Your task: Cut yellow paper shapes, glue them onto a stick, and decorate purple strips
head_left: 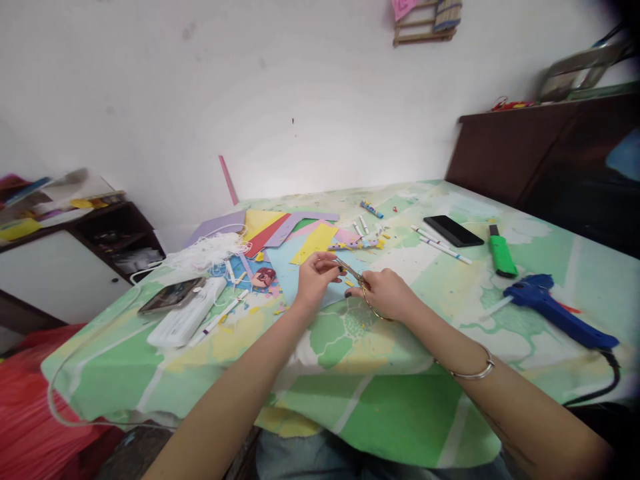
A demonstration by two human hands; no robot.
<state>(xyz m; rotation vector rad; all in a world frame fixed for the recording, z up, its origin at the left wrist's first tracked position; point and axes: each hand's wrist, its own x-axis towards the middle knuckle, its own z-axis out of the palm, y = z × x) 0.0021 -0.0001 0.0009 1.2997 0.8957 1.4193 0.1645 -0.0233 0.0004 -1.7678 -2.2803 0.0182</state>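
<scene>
My right hand is closed round the handles of a pair of scissors, whose metal blades point up and left. A gold-coloured handle loop shows below the fingers. Right at the blades, my left hand has thumb and fingers pinched together. Whatever it holds is too small or hidden to name. Under and behind both hands lies a light blue paper sheet. A yellow paper strip sits just beyond my left hand. Small yellow scraps are scattered close to the scissors.
Left: tangled white string, a phone, a white power strip and coloured paper. Right: a dark phone, several white pens, a green utility knife and a blue glue gun with its cord.
</scene>
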